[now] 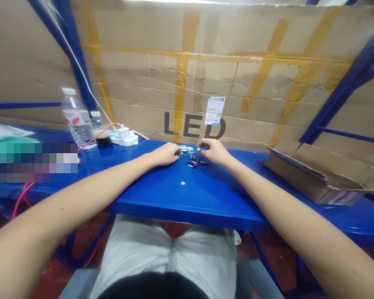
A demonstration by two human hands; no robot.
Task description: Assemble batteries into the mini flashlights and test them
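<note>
My right hand (214, 151) pinches a small whitish round piece (198, 149) between thumb and fingertips, just above the blue table. Across from it, my left hand (166, 155) rests on the tabletop with its fingers curled inward; whatever they hold, if anything, is hidden. Between the hands lies a small pile of shiny green metallic pieces (187, 148). In front of that are a few tiny brownish metal bits (192, 157). Nearer to me lie several purple metallic clips (197, 164), too small to make out fully. A white round dot (183, 183) is on the table closer to its front edge.
An open cardboard box (318, 174) stands at the right. To the left are a water bottle (77, 118), a bottle of dark liquid (102, 135) and a white power strip (124, 137) with cables. A large cardboard panel (137, 83) marked LED rises behind the blue table (162, 197).
</note>
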